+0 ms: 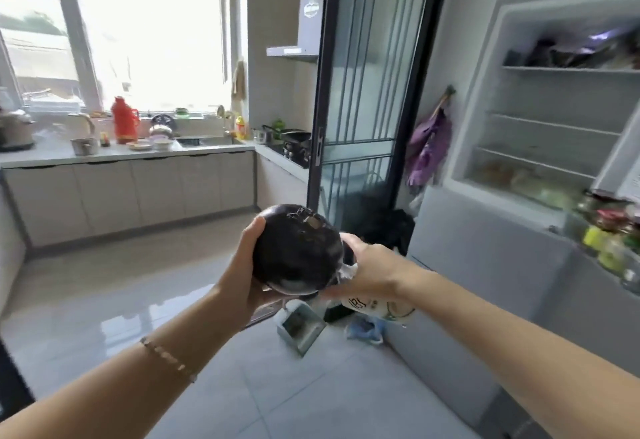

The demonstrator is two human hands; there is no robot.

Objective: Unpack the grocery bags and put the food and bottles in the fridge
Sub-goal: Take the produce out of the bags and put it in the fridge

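A round, dark purple eggplant (296, 248) is held up in front of me, stem end upward. My left hand (242, 277) cups it from the left and below. My right hand (369, 270) is on its right side and also grips a white plastic bag (374, 307) with printed letters that hangs below the wrist. The fridge (540, 133) stands open at the right, with white shelves; dark bags lie on the top shelf and blurred food on the lowest one. Jars and bottles (609, 230) fill the door rack at the far right.
A grey box-like bin (299, 329) and a blue bag (363, 329) lie on the tiled floor below my hands. A black bag (391, 230) sits by the glass sliding door (363, 92). Purple cloth (429, 147) hangs on the wall. The kitchen counter (52, 156) runs along the left.
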